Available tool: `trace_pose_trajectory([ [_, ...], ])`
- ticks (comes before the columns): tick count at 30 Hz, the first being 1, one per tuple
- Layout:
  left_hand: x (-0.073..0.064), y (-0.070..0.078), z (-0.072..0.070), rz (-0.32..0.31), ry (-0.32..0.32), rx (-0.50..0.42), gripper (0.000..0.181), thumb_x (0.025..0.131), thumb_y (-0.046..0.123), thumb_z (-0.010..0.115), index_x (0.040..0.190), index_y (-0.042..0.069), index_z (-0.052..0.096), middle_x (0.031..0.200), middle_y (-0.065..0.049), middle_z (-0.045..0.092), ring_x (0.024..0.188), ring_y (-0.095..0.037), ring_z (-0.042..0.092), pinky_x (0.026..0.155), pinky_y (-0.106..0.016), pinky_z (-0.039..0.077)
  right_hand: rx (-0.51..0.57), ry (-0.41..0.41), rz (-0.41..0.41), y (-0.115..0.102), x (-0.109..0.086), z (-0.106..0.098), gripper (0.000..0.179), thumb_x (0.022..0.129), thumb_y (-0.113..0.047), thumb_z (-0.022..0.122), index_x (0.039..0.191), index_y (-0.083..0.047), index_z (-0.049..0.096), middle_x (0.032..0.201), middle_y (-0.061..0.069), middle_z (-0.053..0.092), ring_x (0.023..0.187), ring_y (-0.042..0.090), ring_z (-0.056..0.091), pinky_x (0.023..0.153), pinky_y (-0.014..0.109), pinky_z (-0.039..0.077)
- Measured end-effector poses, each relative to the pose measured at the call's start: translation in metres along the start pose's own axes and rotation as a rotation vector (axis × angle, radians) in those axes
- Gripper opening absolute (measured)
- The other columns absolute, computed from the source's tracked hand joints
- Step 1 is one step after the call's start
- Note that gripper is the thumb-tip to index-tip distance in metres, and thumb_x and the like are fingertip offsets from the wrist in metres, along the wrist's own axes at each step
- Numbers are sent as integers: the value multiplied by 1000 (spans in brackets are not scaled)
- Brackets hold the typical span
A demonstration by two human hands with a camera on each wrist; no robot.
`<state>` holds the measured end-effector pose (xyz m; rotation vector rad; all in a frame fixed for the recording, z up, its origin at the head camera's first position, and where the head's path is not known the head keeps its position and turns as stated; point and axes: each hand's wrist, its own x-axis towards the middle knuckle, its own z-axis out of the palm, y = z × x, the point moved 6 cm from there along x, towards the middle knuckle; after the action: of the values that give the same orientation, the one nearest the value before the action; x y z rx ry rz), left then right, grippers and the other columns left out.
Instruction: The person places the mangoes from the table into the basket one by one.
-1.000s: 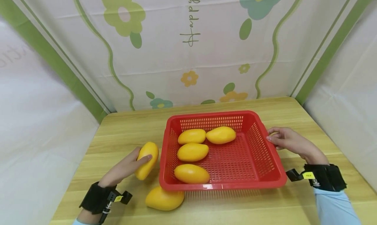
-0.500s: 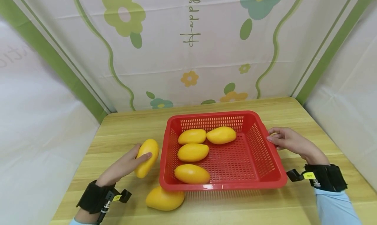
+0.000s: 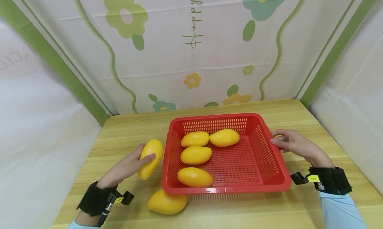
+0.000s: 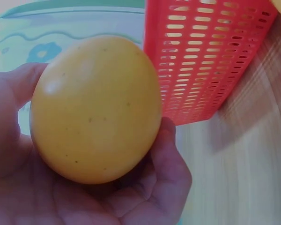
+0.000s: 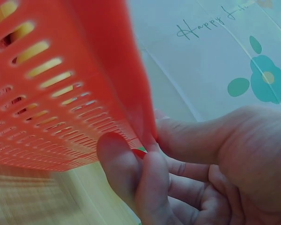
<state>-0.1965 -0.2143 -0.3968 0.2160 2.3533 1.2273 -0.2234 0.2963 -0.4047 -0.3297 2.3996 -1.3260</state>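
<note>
My left hand [image 3: 128, 165] grips a yellow mango [image 3: 151, 158] just left of the red plastic basket [image 3: 227, 189]. In the left wrist view the thumb and fingers wrap round the mango [image 4: 96, 110], with the basket's slotted wall [image 4: 196, 51] beyond it. My right hand [image 3: 294, 145] pinches the basket's right rim; up close, its thumb and fingers [image 5: 117, 161] close on that red rim [image 5: 131, 75] from both sides. Inside the basket several mangoes lie toward the left and back, one of them a mango [image 3: 195, 177] by the front wall.
Another mango [image 3: 167, 202] rests on the wooden table [image 3: 239, 212], partly under the basket's front left corner. White cloth walls with printed flowers [image 3: 192, 80] enclose the table at the back and both sides. Black straps with small cameras sit on both wrists.
My left hand has lifted the mango slightly up and toward the basket, tilting it a little. The right hand and the basket have stayed in place.
</note>
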Motion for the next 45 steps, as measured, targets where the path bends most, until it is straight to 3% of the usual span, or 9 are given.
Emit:
trace_pose_trajectory([
  [12, 1, 10, 0, 23, -19, 11, 55, 100, 45, 56, 135, 7, 35, 98, -13, 51, 85, -26, 54, 75, -36, 45, 1, 5, 30, -3, -1, 1, 42, 104, -19, 53, 129, 13, 46, 105, 21, 73, 85, 17, 74, 78, 35, 60],
  [29, 7, 26, 5, 41, -29, 61, 60, 98, 46, 59, 136, 5, 37, 95, -13, 54, 79, -25, 56, 73, -35, 46, -44, 40, -3, -5, -2, -1, 39, 103, -18, 55, 126, 14, 51, 100, 16, 73, 85, 12, 72, 77, 29, 58],
  [45, 15, 38, 7, 61, -38, 152, 60, 97, 49, 60, 136, 7, 40, 99, -11, 53, 84, -24, 55, 75, -34, 45, -41, 43, 0, -7, -2, -1, 40, 103, -17, 55, 126, 15, 51, 98, 15, 74, 85, 13, 72, 77, 29, 59],
])
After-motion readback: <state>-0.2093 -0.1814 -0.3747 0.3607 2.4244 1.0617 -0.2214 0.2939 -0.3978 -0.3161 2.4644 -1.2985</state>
